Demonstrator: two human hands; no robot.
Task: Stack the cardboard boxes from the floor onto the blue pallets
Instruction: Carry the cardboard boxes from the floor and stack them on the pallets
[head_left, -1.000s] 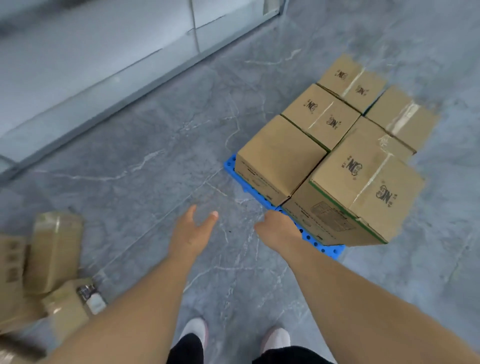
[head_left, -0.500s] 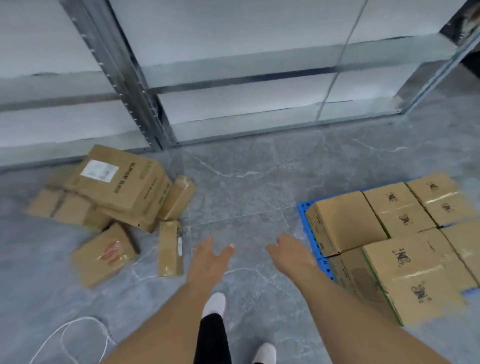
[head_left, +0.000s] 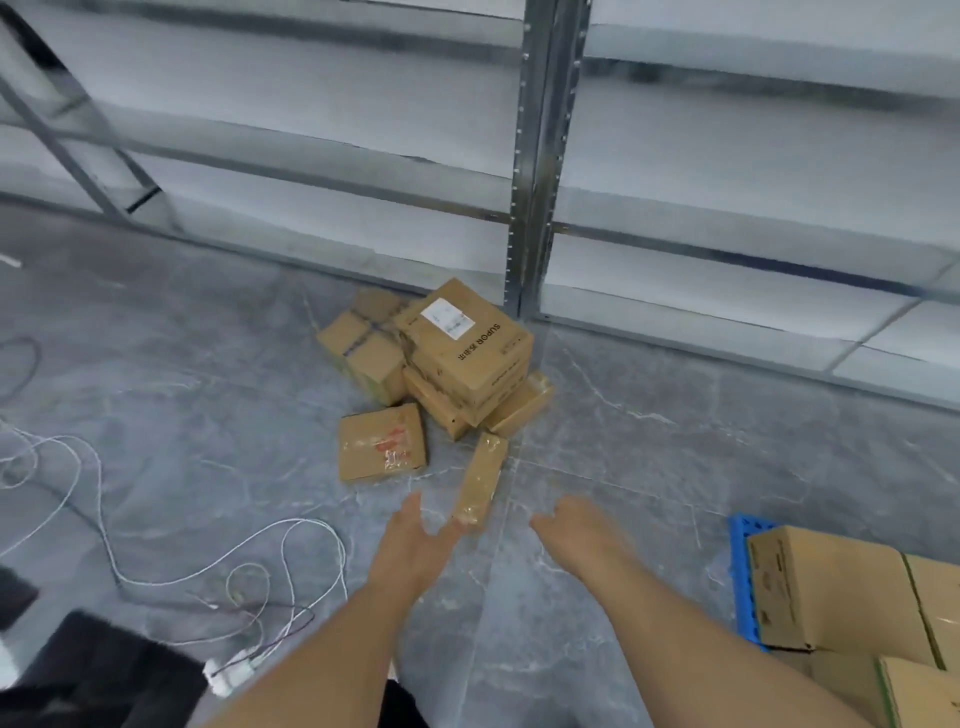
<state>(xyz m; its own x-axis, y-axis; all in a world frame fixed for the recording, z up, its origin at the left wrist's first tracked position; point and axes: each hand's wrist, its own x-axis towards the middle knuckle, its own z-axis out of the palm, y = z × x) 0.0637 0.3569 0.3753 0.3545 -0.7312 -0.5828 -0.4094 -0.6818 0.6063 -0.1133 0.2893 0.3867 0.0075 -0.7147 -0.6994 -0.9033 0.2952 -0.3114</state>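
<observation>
The grey marbled floor (head_left: 675, 467) carries a heap of cardboard boxes (head_left: 431, 374) at the foot of a metal rack post (head_left: 540, 156). The biggest box (head_left: 467, 345), with a white label, lies tilted on top of others. Just in front, a flat taped box (head_left: 382, 443) and a narrow box (head_left: 480, 478) lie on the floor. At the right, a blue pallet (head_left: 744, 582) lies on the floor, bearing boxes (head_left: 831, 587). White cables (head_left: 156, 561) trail over the floor at the left.
</observation>
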